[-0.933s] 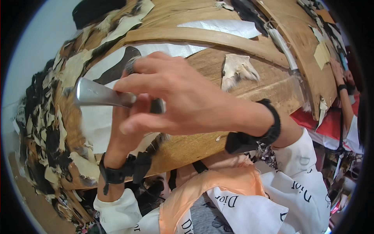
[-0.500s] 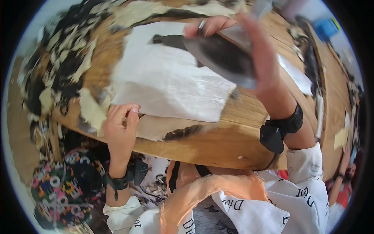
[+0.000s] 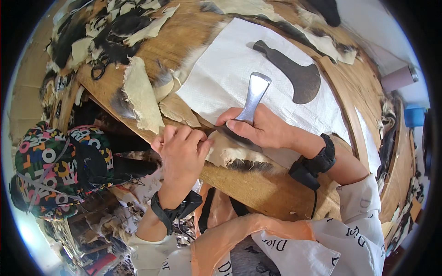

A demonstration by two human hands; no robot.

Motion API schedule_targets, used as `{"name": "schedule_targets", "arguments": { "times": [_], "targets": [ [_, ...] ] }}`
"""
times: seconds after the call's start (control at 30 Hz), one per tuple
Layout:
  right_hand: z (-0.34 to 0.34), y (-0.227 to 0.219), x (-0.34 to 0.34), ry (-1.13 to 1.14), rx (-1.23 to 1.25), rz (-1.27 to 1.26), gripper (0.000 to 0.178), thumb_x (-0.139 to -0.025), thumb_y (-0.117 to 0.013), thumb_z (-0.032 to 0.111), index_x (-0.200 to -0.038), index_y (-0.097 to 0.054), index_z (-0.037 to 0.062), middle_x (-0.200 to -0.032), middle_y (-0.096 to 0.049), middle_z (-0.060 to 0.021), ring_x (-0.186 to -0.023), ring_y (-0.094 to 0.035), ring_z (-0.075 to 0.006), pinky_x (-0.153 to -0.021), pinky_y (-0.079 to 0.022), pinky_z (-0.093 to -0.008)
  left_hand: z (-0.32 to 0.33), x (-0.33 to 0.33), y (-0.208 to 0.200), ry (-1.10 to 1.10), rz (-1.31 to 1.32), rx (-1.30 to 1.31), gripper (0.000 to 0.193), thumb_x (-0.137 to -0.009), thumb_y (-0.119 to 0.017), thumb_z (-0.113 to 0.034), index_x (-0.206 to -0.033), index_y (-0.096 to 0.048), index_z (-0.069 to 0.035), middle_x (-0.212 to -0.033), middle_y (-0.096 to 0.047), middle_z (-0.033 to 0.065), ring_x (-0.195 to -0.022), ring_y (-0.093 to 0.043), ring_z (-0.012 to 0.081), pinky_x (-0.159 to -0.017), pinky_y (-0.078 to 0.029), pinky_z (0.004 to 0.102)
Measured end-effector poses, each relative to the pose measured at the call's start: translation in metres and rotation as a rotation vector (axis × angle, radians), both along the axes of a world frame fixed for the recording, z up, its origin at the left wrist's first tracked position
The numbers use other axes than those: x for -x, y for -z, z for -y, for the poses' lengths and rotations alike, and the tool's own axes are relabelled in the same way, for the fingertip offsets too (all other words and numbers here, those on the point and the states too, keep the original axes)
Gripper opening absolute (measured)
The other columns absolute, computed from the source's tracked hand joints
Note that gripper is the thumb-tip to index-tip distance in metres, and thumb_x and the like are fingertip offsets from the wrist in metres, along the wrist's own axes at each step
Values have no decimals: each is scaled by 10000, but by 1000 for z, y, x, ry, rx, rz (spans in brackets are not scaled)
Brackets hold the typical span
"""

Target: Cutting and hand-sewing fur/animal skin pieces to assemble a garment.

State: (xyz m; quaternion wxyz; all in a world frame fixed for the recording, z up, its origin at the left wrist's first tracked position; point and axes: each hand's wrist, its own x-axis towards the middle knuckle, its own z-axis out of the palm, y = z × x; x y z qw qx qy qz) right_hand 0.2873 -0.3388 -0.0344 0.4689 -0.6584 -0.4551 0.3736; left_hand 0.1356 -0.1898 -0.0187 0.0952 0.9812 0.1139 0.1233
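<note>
My right hand (image 3: 264, 126) is closed around a crescent-bladed knife with a flared silver handle (image 3: 256, 94) pointing up and away. Its dark blade (image 3: 239, 139) is mostly hidden under the fingers, down at a pale fur hide (image 3: 230, 151). My left hand (image 3: 182, 147) is curled just left of it, fingertips pinched at the edge of the hide; the exact grip is partly hidden. Beyond my hands a white woven sheet (image 3: 207, 78) covers part of the hide. On that sheet lies a dark, hatchet-shaped blade (image 3: 294, 76).
Cream hide scraps (image 3: 140, 94) lie at left on the wooden table (image 3: 258, 191). Black-and-cream fur offcuts (image 3: 115, 27) are piled at the far left, with scissors (image 3: 98, 71) nearby. A wooden strip (image 3: 345, 106) runs along the right. A person in a patterned cap (image 3: 55, 170) is at lower left.
My right hand has come down from above the sheet with the knife to the hide's near edge. My left hand has moved right, beside it. The view has turned.
</note>
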Motion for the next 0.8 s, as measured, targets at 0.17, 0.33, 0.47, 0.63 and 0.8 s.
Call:
{"name": "schedule_targets", "arguments": {
  "times": [0.17, 0.33, 0.47, 0.63, 0.8],
  "targets": [
    [-5, 12, 1, 20, -150, 165, 252, -906, -464, 252, -986, -606, 61, -685, -587, -187, -644, -584, -348, -625, -459, -380, 6, -4, 3, -19, 5, 27, 116, -745, -657, -252, -742, -601, -152, -736, -546, -14, -838, -485, 195, -752, -263, 391],
    [-10, 11, 2, 34, -175, 201, 230, -879, -490, 215, -966, -607, 37, -676, -592, -211, -623, -589, -371, -618, -471, -406, 4, -7, 5, -99, -28, -2, 52, -703, -649, -134, -747, -623, -123, -756, -569, -13, -802, -504, 203, -743, -292, 361],
    [-10, -3, 2, -10, -19, 213, 209, -882, -507, 180, -983, -613, 30, -784, -626, -175, -694, -602, -325, -656, -470, -356, 3, -10, -2, 43, 62, 30, 60, -694, -653, -117, -750, -632, -120, -746, -579, -14, -794, -507, 195, -734, -294, 347],
    [-14, -3, 3, 24, -37, 265, 202, -871, -511, 173, -972, -614, 31, -727, -614, -171, -646, -593, -326, -615, -461, -364, 9, -12, -12, 140, 156, 33, 99, -666, -679, -78, -738, -626, -121, -730, -581, -24, -796, -502, 187, -714, -296, 340],
    [3, 8, 7, 17, -115, 228, 190, -861, -506, 149, -956, -618, 29, -774, -618, -149, -697, -585, -291, -645, -456, -353, 7, -3, -10, 123, 252, 75, 130, -666, -699, -101, -771, -640, -150, -746, -558, -43, -822, -490, 197, -758, -281, 366]
  ]
}}
